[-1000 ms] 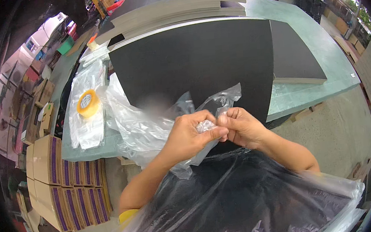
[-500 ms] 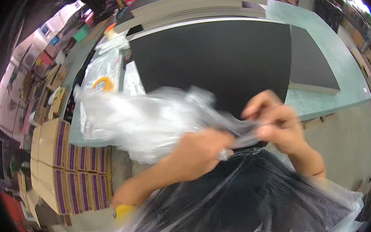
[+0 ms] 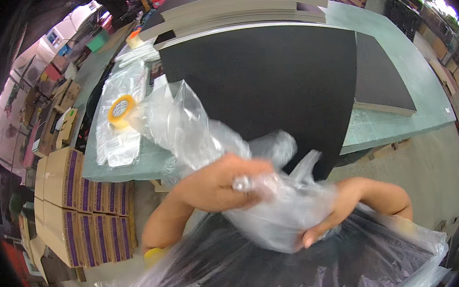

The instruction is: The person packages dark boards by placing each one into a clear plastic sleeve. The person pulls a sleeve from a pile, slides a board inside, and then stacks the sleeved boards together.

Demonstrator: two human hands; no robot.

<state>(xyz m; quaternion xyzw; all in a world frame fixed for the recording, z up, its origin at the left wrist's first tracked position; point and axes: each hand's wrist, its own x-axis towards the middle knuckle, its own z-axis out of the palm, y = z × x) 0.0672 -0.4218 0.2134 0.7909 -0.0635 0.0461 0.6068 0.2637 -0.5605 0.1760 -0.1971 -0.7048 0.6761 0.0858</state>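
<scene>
In the head view, the left hand [image 3: 219, 185] was clenched around a bunch of clear plastic bag [image 3: 278, 210], its knuckles uppermost and a twist of the film pinched under the fingers toward its right. The right hand [image 3: 322, 225] was mostly covered by the same bag; it reached in from the right under the film, and only a fingertip showed at the lower edge of the bundle, pressed against the plastic, so it appeared to be grasping the bag from below, though the grip itself was hidden. The bag lay between the two hands, bulging just right of the left hand and directly over the right one, with a loose flap rising up and away to the left, beyond the left hand.

Below both hands and touching the forearms, a dark sheet wrapped in clear film [image 3: 282, 269] spread across the person's lap area. Beyond the hands, a large black board [image 3: 268, 81] rested on a green table [image 3: 414, 91], its near edge just behind the bag. Farther out, a stack of grey and black boards [image 3: 240, 5] lay on the same table. To the left of the left hand, well apart, a yellow roll of tape [image 3: 121, 108] sat on flat clear bags [image 3: 113, 142]. Lower left, cardboard boxes with purple stripes [image 3: 78, 209] stood beside the table.
</scene>
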